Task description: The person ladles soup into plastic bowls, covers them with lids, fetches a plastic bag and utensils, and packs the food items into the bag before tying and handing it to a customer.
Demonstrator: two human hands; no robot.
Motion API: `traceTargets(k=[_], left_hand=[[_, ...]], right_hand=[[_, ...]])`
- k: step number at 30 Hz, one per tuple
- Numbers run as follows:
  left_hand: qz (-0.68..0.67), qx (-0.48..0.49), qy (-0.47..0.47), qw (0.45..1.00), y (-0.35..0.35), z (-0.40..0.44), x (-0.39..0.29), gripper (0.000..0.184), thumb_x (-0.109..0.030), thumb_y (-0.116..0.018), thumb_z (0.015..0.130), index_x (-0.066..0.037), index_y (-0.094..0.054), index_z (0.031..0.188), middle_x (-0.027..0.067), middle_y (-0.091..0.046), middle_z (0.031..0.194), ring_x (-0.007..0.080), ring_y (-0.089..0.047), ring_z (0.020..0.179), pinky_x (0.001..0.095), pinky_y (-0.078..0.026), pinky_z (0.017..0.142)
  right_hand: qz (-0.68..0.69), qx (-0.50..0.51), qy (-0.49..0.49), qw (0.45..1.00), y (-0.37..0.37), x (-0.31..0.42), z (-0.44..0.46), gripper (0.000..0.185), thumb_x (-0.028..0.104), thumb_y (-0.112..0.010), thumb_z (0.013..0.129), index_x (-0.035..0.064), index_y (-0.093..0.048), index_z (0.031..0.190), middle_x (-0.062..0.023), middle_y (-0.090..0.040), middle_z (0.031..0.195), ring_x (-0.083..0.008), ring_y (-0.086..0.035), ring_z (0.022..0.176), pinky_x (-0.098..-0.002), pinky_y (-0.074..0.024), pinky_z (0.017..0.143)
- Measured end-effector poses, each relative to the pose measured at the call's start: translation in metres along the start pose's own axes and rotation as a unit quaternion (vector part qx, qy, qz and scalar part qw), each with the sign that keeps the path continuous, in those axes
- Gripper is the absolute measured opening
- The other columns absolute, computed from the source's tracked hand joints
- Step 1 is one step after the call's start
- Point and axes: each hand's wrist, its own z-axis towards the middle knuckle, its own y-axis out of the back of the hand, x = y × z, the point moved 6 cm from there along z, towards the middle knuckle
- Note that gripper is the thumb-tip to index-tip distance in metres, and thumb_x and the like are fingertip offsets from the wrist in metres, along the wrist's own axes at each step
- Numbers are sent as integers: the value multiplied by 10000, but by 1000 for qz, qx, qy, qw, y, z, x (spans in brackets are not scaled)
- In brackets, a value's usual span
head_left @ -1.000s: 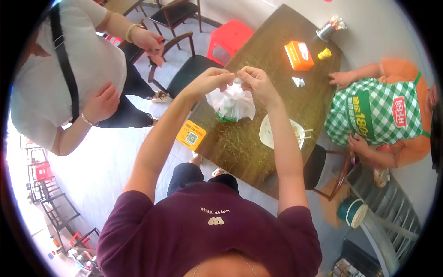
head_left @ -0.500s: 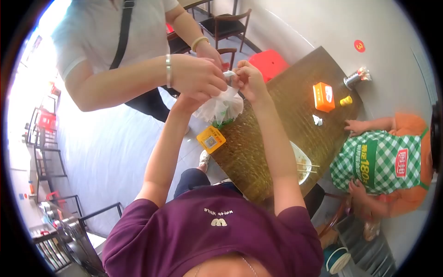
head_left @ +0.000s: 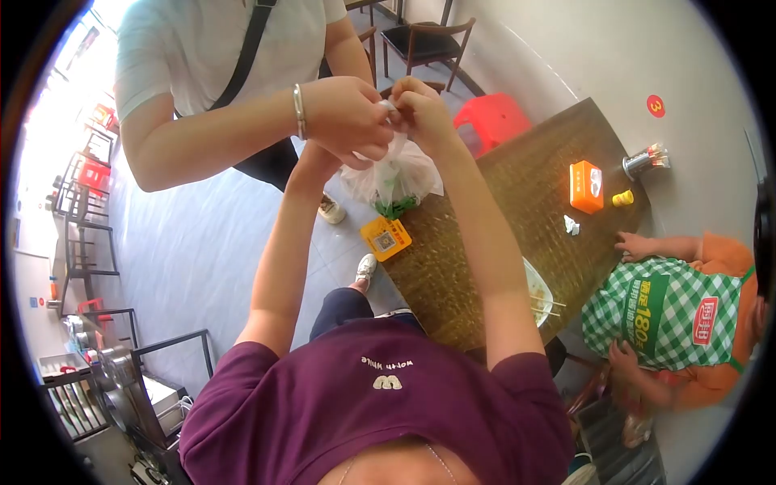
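Observation:
A thin white plastic bag (head_left: 388, 179) with green leafy stuff inside hangs at the table's left corner, its gathered top between hands. My right hand (head_left: 422, 117) pinches the bag's twisted top with closed fingers. My left hand (head_left: 321, 162) is at the bag's left side, beneath another person's hand (head_left: 343, 121), which hides its fingers. That person, in a white shirt with a bracelet, also has fingers at the bag's top. Just below the bag, a yellow QR-code card (head_left: 385, 238) lies at the table edge.
The brown table (head_left: 517, 190) bears an orange tissue box (head_left: 586, 187), a yellow bottle (head_left: 622, 198), a toothpick holder (head_left: 644, 162), crumpled tissue (head_left: 571, 225) and a white bowl (head_left: 540, 295) with chopsticks. A person in a green checked apron (head_left: 659, 311) sits right. Behind stands a red stool (head_left: 493, 121).
The hands at the bag's top have drawn closer together, and the bag hangs fuller below them. The whole view has shifted slightly, so the table appears further right.

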Motion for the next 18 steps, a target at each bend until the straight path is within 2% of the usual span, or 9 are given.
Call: traceTargets(k=[1, 6, 7, 10, 11, 14, 15, 17, 18], left_hand=[[-5, -42, -7, 999, 1, -4, -2, 165, -176, -490, 821, -62, -443, 931, 28, -488, 935, 143, -521, 836, 287, -442, 681], [-38, -130, -42, 990, 21, -4, -3, 273, -178, -476, 874, -28, -460, 1101, 49, -525, 1056, 147, -540, 920, 290, -462, 737], [-49, -148, -59, 986, 33, -6, 0, 296, -178, -473, 884, -21, -463, 1134, 53, -532, 1080, 147, -544, 937, 291, -467, 748], [-102, -208, -140, 963, 81, -13, 12, 392, -183, -454, 922, 0, -382, 1261, 95, -488, 1217, 165, -525, 1032, 287, -454, 820], [-48, -267, -161, 949, 88, -18, 15, 337, -220, -404, 938, -33, -437, 1216, 50, -489, 1181, 168, -508, 1022, 291, -430, 893], [-27, -321, -254, 912, 122, -33, 15, 370, -179, -477, 914, -2, -419, 1234, 96, -499, 1193, 175, -521, 1032, 277, -425, 879], [260, -368, -237, 861, 143, -48, 15, 364, -165, -487, 905, 1, -427, 1223, 103, -507, 1179, 177, -522, 1021, 285, -427, 877], [279, -449, -216, 821, 158, -66, 14, 356, -146, -501, 890, 6, -441, 1205, 117, -525, 1147, 184, -522, 1007, 308, -437, 865], [10, -484, -206, 850, 150, -76, 25, 352, -140, -505, 883, 7, -446, 1198, 124, -533, 1129, 190, -521, 1003, 322, -444, 856]], right_hand=[[-17, 0, 9, 1000, -5, 0, 3, 99, 29, -426, 744, 42, -487, 820, -41, -489, 644, -120, -451, 493, -241, -351, 451], [-76, 29, 40, 996, -29, 4, 3, 128, 12, -409, 766, 15, -492, 863, -45, -496, 674, -122, -487, 545, -244, -401, 486], [-100, 31, 71, 992, -36, 8, 2, 143, 18, -408, 785, -2, -490, 901, -47, -508, 682, -125, -501, 569, -252, -417, 495], [-177, 17, 108, 978, -36, 2, 14, 227, 31, -403, 780, 13, -501, 984, -43, -556, 768, -132, -561, 759, -245, -464, 660], [-157, 7, 82, 984, -34, -1, 15, 267, 46, -403, 786, 16, -488, 1037, -59, -580, 850, -149, -571, 832, -255, -465, 728], [-139, -17, 74, 987, -28, 11, 7, 287, 64, -398, 794, 21, -478, 1066, -86, -591, 900, -157, -580, 838, -262, -472, 716], [-151, -32, 70, 986, -21, 13, 5, 294, 83, -395, 802, 19, -481, 1076, -97, -602, 904, -162, -584, 812, -269, -476, 696], [-124, -45, 71, 989, -11, 8, -2, 301, 89, -401, 799, 17, -480, 1080, -95, -603, 893, -163, -585, 783, -273, -477, 677], [-115, -62, 75, 989, -1, 8, -9, 304, 92, -404, 798, 16, -479, 1083, -94, -603, 887, -164, -586, 769, -274, -477, 667]])
